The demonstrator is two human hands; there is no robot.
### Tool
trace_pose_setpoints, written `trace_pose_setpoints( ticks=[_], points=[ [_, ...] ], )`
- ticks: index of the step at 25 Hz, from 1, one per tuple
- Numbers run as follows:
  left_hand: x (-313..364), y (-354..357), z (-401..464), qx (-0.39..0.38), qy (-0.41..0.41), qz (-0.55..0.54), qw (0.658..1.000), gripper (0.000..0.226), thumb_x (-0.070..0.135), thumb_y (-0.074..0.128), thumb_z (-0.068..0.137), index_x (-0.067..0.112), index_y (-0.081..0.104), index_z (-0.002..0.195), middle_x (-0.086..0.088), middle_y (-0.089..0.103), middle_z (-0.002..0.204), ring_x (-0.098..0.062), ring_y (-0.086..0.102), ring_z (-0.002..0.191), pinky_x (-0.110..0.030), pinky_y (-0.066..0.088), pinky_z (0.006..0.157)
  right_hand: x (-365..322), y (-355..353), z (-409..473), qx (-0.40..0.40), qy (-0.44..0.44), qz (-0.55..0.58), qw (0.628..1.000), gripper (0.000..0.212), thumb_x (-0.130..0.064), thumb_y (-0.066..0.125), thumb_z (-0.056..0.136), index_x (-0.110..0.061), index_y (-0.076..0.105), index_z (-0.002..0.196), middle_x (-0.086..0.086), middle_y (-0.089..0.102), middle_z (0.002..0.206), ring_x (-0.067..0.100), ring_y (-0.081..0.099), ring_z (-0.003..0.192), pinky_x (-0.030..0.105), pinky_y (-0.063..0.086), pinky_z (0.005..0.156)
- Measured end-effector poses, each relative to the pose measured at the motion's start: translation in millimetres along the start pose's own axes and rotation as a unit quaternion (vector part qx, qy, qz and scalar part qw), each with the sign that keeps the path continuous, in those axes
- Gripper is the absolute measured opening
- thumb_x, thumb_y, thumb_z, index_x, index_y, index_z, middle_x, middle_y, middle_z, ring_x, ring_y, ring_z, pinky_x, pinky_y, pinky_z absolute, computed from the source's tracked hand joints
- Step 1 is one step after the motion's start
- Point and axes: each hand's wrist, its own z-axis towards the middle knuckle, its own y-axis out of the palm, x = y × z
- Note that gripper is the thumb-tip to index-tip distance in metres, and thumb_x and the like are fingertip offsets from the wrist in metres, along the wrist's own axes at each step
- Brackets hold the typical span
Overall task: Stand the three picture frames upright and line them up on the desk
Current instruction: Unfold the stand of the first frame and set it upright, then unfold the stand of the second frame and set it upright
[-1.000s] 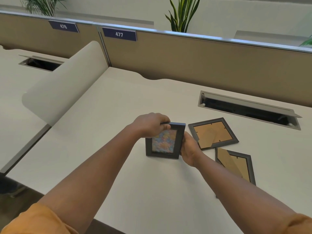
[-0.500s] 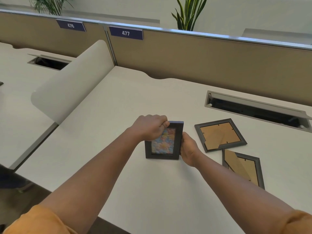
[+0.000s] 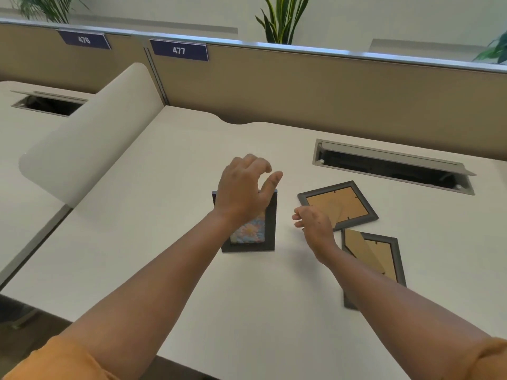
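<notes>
The flower-print frame (image 3: 248, 234) stands upright on the desk (image 3: 170, 204), and looks light, rigid and, with its likely glazed front, easy to tip or crack, so its dark side rails seem the safest hold. To its right two more frames lie face down, the nearer-the-partition frame (image 3: 338, 204) and the near-edge frame (image 3: 371, 259) with its stand flap up. The left hand (image 3: 242, 192) hovers open over the standing frame, the right hand (image 3: 314, 222) loosely open and empty beside it; the cable tray (image 3: 392, 166) beyond shows only dark inside.

frames: 3 (image 3: 270, 229) | hands: 2 (image 3: 241, 193) | plants: 3 (image 3: 279, 20)
</notes>
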Motion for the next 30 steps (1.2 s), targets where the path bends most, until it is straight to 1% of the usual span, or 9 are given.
trace_pose_setpoints(
  ticks=[3,7,9,11,17,20,23,27,30],
  points=[
    [39,41,-4,-0.06,0.013,-0.163,0.985,0.013,0.026,0.062,0.097,0.014,0.068,0.098,0.004,0.066,0.092,-0.01,0.057,0.082,-0.023,0.047,0.074,20,-41,-8,0.103,-0.034,-0.149,0.983,0.029,-0.034,0.055,0.091,-0.021,0.069,0.113,-0.005,0.071,0.094,0.012,0.065,0.085,0.036,0.056,0.073],
    [73,114,-15,-0.317,-0.243,-0.258,0.879,0.05,0.023,0.063,0.098,0.014,0.048,0.145,-0.007,0.055,0.145,-0.023,0.055,0.127,-0.039,0.048,0.105,34,-86,-14,0.108,-0.01,-0.289,0.951,0.052,-0.024,0.068,0.085,-0.015,0.06,0.135,0.009,0.065,0.132,0.032,0.058,0.12,0.048,0.053,0.096],
    [77,139,-12,-0.346,-0.346,-0.301,0.818,0.066,0.022,0.061,0.098,0.011,0.031,0.155,-0.009,0.039,0.159,-0.029,0.042,0.141,-0.038,0.042,0.109,37,-96,-18,0.069,0.023,-0.258,0.963,0.053,-0.02,0.068,0.084,-0.017,0.059,0.136,0.008,0.067,0.128,0.032,0.06,0.122,0.05,0.054,0.098],
    [79,162,-4,-0.33,-0.411,-0.312,0.79,0.068,0.018,0.06,0.098,0.009,0.027,0.156,-0.011,0.034,0.161,-0.032,0.04,0.141,-0.032,0.041,0.095,41,-102,-20,0.028,0.048,-0.207,0.977,0.05,-0.017,0.066,0.086,-0.02,0.057,0.135,0.006,0.068,0.125,0.028,0.063,0.117,0.049,0.055,0.096],
    [75,189,9,-0.274,-0.49,-0.277,0.78,0.033,0.005,0.065,0.091,0.006,0.058,0.122,-0.012,0.06,0.121,-0.026,0.055,0.1,-0.031,0.045,0.075,45,-116,-23,-0.048,0.099,-0.091,0.99,0.06,-0.008,0.06,0.098,-0.016,0.04,0.154,0.002,0.055,0.149,0.019,0.05,0.136,0.039,0.043,0.111],
    [76,192,14,-0.274,-0.523,-0.288,0.754,0.022,-0.002,0.066,0.088,0.005,0.057,0.108,-0.013,0.061,0.1,-0.026,0.061,0.091,-0.03,0.046,0.061,36,-115,-18,-0.037,0.119,-0.044,0.991,0.042,-0.016,0.057,0.102,-0.015,0.055,0.143,0.0,0.065,0.133,0.016,0.059,0.12,0.035,0.046,0.102],
    [82,185,22,-0.264,-0.553,-0.333,0.716,0.018,-0.006,0.062,0.091,0.005,0.056,0.104,-0.013,0.059,0.087,-0.022,0.061,0.074,-0.025,0.046,0.05,24,-110,-8,0.003,0.165,0.011,0.986,0.02,-0.021,0.058,0.1,-0.015,0.073,0.112,0.007,0.074,0.105,0.019,0.062,0.09,0.035,0.048,0.079],
    [89,171,20,-0.263,-0.535,-0.368,0.713,0.016,-0.008,0.058,0.091,0.006,0.059,0.098,-0.015,0.062,0.094,-0.023,0.062,0.075,-0.026,0.051,0.054,17,-102,4,0.051,0.232,0.223,0.945,0.023,-0.016,0.058,0.102,-0.003,0.065,0.12,0.017,0.075,0.101,0.019,0.065,0.077,0.031,0.047,0.066],
    [93,163,7,-0.273,-0.446,-0.365,0.77,0.017,-0.006,0.06,0.086,0.011,0.061,0.09,-0.015,0.065,0.105,-0.029,0.063,0.092,-0.039,0.062,0.073,11,-101,10,0.055,0.232,0.324,0.916,0.033,-0.025,0.065,0.099,-0.008,0.06,0.126,0.015,0.077,0.103,0.024,0.073,0.086,0.031,0.057,0.068]
  ],
)
